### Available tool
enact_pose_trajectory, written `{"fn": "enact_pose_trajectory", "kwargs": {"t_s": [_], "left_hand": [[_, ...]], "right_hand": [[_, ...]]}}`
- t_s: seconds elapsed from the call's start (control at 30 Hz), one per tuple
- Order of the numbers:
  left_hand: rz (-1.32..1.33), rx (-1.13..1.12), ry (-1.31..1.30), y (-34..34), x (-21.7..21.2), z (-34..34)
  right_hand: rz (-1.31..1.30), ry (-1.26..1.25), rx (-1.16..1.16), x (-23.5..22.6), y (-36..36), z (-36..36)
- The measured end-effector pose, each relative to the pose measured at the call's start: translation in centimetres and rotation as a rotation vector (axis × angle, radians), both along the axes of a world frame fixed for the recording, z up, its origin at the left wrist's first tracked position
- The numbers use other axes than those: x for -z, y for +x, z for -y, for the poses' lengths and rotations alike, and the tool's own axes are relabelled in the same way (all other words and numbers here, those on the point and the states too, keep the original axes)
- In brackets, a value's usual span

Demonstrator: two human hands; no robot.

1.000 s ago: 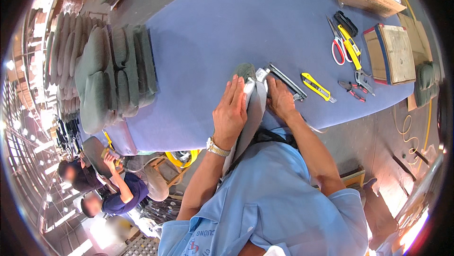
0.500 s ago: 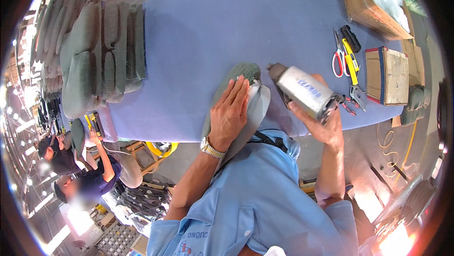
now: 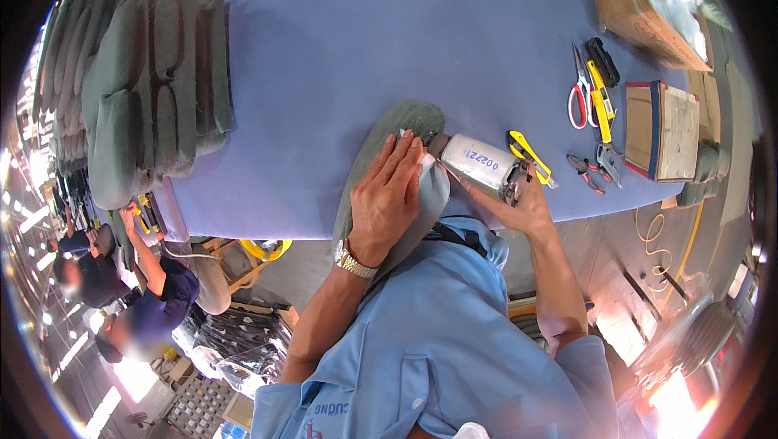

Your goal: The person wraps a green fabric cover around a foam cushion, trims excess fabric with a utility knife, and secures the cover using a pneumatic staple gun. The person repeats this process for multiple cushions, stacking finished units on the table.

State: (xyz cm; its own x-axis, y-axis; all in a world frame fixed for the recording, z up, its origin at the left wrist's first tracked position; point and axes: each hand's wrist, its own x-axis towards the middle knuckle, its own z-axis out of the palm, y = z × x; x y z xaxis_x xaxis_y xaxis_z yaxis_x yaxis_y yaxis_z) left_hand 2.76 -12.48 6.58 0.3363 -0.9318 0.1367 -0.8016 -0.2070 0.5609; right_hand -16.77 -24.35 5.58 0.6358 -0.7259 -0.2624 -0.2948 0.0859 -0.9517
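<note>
A green-grey padded cushion [image 3: 405, 119] lies at the table's near edge, slanting toward my body, with a pale grey underside flap [image 3: 435, 188] showing along its right side. Across it rests my left hand [image 3: 387, 188], fingers stretched out flat and the fingertips near the fabric edge; its thumb is hidden. My right hand [image 3: 519, 204] is wrapped around a silver staple gun [image 3: 478, 162] with a dark nose. That nose meets the cushion's edge right beside my left fingertips, so the exact contact point is hard to make out.
Behind the staple gun lies a yellow cutter [image 3: 528, 155]. Red-handled scissors [image 3: 580, 98], another yellow cutter [image 3: 600, 98] and pliers [image 3: 585, 174] sit to the right. Beyond are a small box [image 3: 681, 135] and a carton with white stuffing [image 3: 648, 25]. Green-grey cushions [image 3: 121, 123] are stacked left; co-workers [image 3: 158, 293] work there.
My right hand has brought the staple gun leftward, from apart to the cushion's edge, uncovering the near yellow cutter. My left hand stays flat on the cushion.
</note>
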Motion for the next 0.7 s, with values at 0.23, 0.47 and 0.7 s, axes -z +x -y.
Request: {"fn": "enact_pose_trajectory", "kwargs": {"t_s": [0.23,0.47,0.7], "left_hand": [[0.004,0.010,-0.012,0.1,0.3,0.3],[0.005,0.024,-0.037,0.7,0.4,0.7],[-0.037,-0.001,-0.031,0.7,0.8,0.9]], "right_hand": [[0.060,-0.061,0.012,1.0,-0.3,-0.3],[0.080,-0.228,-0.175,2.4,-0.5,0.6],[0.043,-0.327,-0.223,0.8,-0.1,1.5]]}}
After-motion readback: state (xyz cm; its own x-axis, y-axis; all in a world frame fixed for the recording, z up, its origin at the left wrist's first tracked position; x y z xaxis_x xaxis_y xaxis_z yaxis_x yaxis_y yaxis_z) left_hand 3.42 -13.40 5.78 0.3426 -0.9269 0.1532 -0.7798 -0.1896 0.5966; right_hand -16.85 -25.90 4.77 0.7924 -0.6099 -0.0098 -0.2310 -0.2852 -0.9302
